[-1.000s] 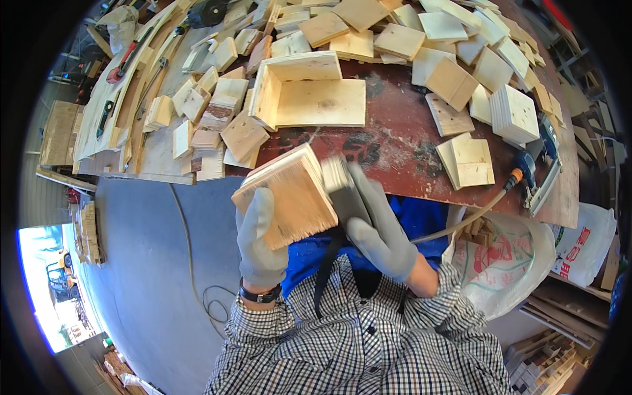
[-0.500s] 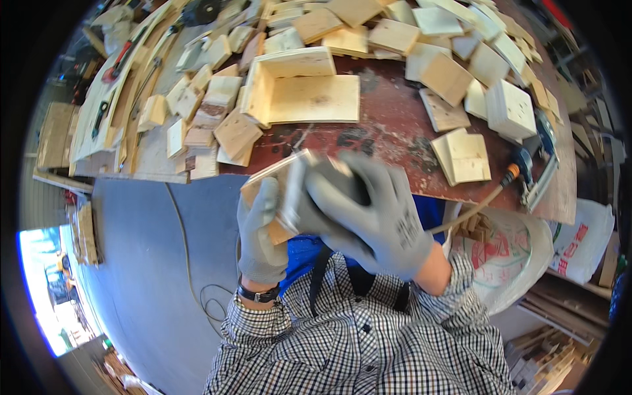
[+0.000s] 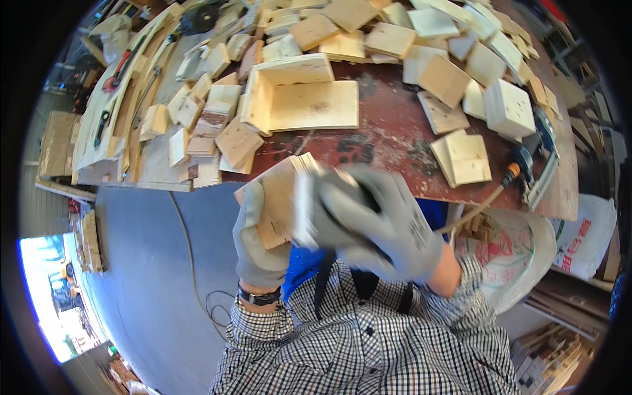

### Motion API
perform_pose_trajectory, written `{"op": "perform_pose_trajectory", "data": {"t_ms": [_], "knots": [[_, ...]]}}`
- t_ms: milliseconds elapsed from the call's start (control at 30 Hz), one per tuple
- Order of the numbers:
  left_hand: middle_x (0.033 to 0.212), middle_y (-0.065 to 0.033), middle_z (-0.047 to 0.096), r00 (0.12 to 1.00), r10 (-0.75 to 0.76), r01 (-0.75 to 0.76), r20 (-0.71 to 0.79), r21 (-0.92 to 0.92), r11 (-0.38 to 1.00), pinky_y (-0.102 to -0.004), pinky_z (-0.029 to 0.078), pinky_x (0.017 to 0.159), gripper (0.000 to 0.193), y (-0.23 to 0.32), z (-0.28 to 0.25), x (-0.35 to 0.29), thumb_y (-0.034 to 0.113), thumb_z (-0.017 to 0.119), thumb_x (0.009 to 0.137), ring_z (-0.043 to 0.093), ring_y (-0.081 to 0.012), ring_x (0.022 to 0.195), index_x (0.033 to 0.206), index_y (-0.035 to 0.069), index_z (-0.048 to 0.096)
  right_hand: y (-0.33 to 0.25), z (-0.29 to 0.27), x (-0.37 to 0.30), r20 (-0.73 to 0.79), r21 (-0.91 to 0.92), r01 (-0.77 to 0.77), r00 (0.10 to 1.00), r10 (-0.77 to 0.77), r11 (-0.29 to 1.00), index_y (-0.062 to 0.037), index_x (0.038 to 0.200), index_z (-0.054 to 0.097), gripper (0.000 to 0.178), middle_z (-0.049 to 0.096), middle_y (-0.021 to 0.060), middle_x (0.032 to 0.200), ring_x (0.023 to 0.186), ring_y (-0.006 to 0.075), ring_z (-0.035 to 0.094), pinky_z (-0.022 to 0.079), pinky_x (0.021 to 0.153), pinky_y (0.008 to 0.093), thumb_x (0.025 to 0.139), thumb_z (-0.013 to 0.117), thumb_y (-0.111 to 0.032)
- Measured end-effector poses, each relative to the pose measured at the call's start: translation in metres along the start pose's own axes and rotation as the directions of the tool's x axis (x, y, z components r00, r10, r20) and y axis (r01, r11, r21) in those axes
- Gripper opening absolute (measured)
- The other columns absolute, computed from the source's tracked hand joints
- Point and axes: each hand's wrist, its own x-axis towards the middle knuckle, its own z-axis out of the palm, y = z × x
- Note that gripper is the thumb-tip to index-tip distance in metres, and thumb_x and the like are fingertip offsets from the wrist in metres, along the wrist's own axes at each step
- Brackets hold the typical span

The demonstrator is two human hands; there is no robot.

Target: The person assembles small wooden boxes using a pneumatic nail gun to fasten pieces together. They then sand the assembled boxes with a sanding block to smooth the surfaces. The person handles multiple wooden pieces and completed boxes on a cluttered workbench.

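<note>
My left hand (image 3: 258, 227), gloved in grey, is closed around small wooden boards (image 3: 276, 197), tilted upright just off the table's front edge. Several layered edges show at their top. My right hand (image 3: 388, 227), in a matching glove, grips a dark hand-held sander (image 3: 316, 214) from above. Motion smears the tool, and its pale, flat face lies against or very near the right side of the boards. Exact contact is too blurred to make out. Beyond both hands, an open wooden box (image 3: 313, 105) with a back and a left wall rests on the table.
Loose wooden boards (image 3: 444, 79) cover the far side of the dark red table (image 3: 388, 141). A blue tool (image 3: 523, 161) with a hose lies at the right edge. Clamps (image 3: 117, 76) sit at the left. White sacks (image 3: 520, 257) stand below on the right, and a cable (image 3: 187, 240) crosses the floor.
The sander has tilted and shifted slightly to the right and down with my right hand. The boards in my left hand have turned, showing more of their broad face.
</note>
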Motion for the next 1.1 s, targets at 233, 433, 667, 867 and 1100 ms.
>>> {"op": "perform_pose_trajectory", "data": {"t_ms": [233, 433, 667, 867, 1100], "knots": [[0.152, -0.0195, 0.056, 0.989, -0.145, 0.149, 0.035, -0.158, 0.976, -0.0614, 0.054, 0.104, 0.08, 0.003, -0.033, 0.003, 0.067, 0.053, 0.102, 0.06, -0.0422, 0.133, 0.158, 0.01, 0.045, 0.028, 0.008, -0.018, -0.189, 0.398, -0.046, 0.973, 0.131, 0.916, 0.0037, 0.162, 0.037, 0.075, 0.051, 0.0306, 0.145, 0.133, 0.0423, 0.053, 0.041, 0.115, 0.0492, 0.101, 0.064, -0.031], [0.155, -0.0179, 0.057, 0.97, -0.083, 0.187, 0.23, -0.475, 0.86, -0.0623, 0.043, 0.117, 0.077, -0.025, -0.025, -0.013, 0.065, 0.055, 0.103, 0.058, -0.0396, 0.139, 0.155, 0.009, 0.052, 0.014, 0.014, 0.027, -0.148, 0.423, -0.078, 0.977, 0.153, 0.903, 0.0027, 0.162, 0.039, 0.08, 0.052, 0.029, 0.144, 0.127, 0.0442, 0.053, 0.039, 0.114, 0.0485, 0.1, 0.065, -0.04], [0.116, -0.0077, 0.045, 0.98, -0.187, 0.201, 0.072, -0.358, 0.912, -0.0435, 0.044, 0.094, 0.065, 0.0, -0.003, 0.013, 0.046, 0.053, 0.103, 0.046, -0.0234, 0.104, 0.148, 0.0, 0.045, 0.002, 0.02, -0.066, -0.087, 0.523, 0.019, 0.996, 0.031, 0.852, 0.01, 0.161, 0.035, 0.077, 0.046, 0.0307, 0.15, 0.134, 0.0425, 0.052, 0.037, 0.118, 0.0481, 0.104, 0.061, -0.036], [0.125, -0.0117, 0.053, 0.936, -0.227, 0.33, 0.269, -0.451, 0.829, -0.0454, 0.044, 0.097, 0.077, -0.019, 0.005, 0.011, 0.061, 0.054, 0.1, 0.05, -0.0267, 0.11, 0.149, 0.002, 0.046, 0.02, -0.003, 0.037, -0.065, 0.534, -0.136, 0.977, 0.201, 0.835, 0.0017, 0.165, 0.031, 0.074, 0.05, 0.0227, 0.151, 0.138, 0.0317, 0.053, 0.04, 0.117, 0.0418, 0.104, 0.058, -0.029], [0.146, -0.013, 0.056, 0.969, -0.205, 0.244, 0.136, -0.63, 0.737, -0.058, 0.04, 0.112, 0.075, -0.021, -0.012, -0.001, 0.068, 0.052, 0.101, 0.052, -0.0343, 0.131, 0.154, 0.014, 0.051, 0.011, 0.003, -0.019, -0.017, 0.329, 0.007, 1.0, -0.002, 0.944, 0.0036, 0.16, 0.039, 0.073, 0.049, 0.0275, 0.151, 0.132, 0.0412, 0.054, 0.041, 0.116, 0.0474, 0.1, 0.067, -0.026]]}}
